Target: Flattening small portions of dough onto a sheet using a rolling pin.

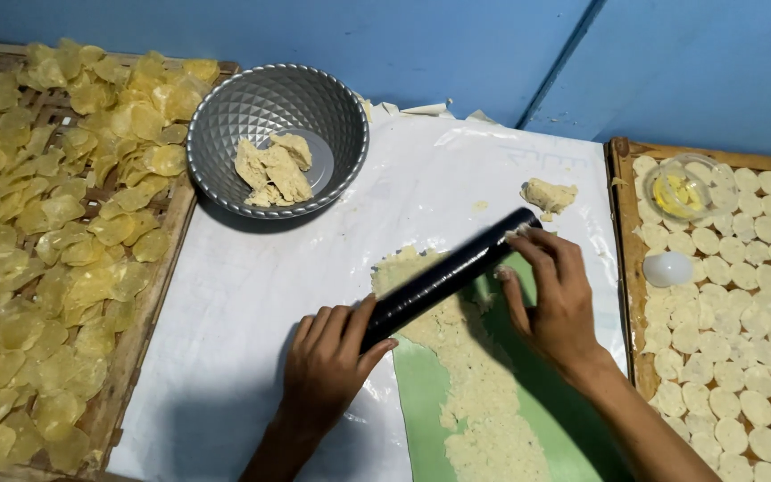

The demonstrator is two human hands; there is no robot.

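- A grey faceted bowl (277, 138) at upper centre holds a few torn lumps of pale dough (274, 170).
- A wooden tray (140, 335) along the left edge is heaped with yellowish translucent chips (55, 223).
- Another tray (625, 241) on the right carries rows of small pale discs (742, 357), a clear cup (684, 186) with something yellow inside, and a white ball (668, 269).
- White plastic sheet (252, 295) covers the middle; a green sheet (421, 393) at lower centre bears flattened dough (484, 393). Blue wall behind.
- A black roller (443, 277) lies diagonally across that dough at centre.
- Left hand (327, 361) presses the roller's lower end, fingers flat, not clenched.
- Right hand (555, 299) rests open-fingered on its upper end.
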